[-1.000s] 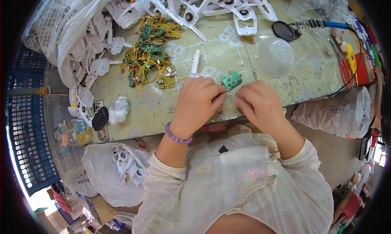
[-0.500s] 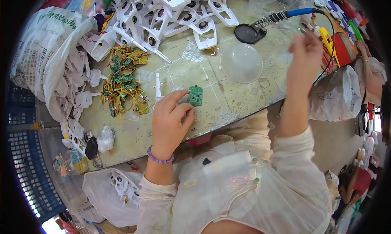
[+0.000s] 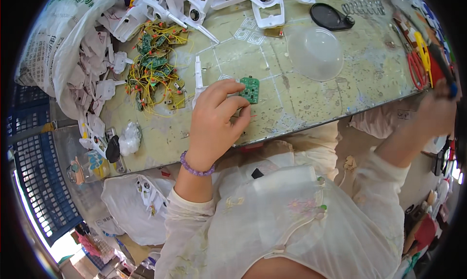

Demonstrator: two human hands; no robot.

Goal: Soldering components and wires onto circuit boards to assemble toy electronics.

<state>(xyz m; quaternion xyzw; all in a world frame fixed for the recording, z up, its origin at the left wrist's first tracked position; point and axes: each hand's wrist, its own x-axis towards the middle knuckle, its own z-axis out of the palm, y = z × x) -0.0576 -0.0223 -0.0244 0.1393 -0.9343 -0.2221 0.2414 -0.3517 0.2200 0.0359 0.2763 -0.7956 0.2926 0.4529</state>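
Observation:
My left hand (image 3: 216, 116), with a purple bead bracelet at the wrist, is closed at the left edge of a small green circuit board (image 3: 250, 90). Its fingertips touch the board's side, and a bit of red wire pokes out by the thumb. Far to the right, past the table edge, my right hand (image 3: 434, 111) is wrapped round a soldering iron (image 3: 452, 88), blurred and partly cut by the dark rim. The iron's coiled spring holder (image 3: 365, 7) stands without it at the back right. A white plastic part (image 3: 198, 75) lies just behind my left hand.
A heap of green boards with yellow wires (image 3: 154, 62) lies left. White plastic frames (image 3: 267, 9) pile up behind. Right of the board are a translucent round lid (image 3: 316, 54), a black round base (image 3: 332, 16) and yellow-handled pliers (image 3: 422, 53). A white sack (image 3: 53, 41) stands far left.
My right hand has swung right and toward me, and the soldering iron has left its spring holder. My left hand stays at the board. The whole view has shifted.

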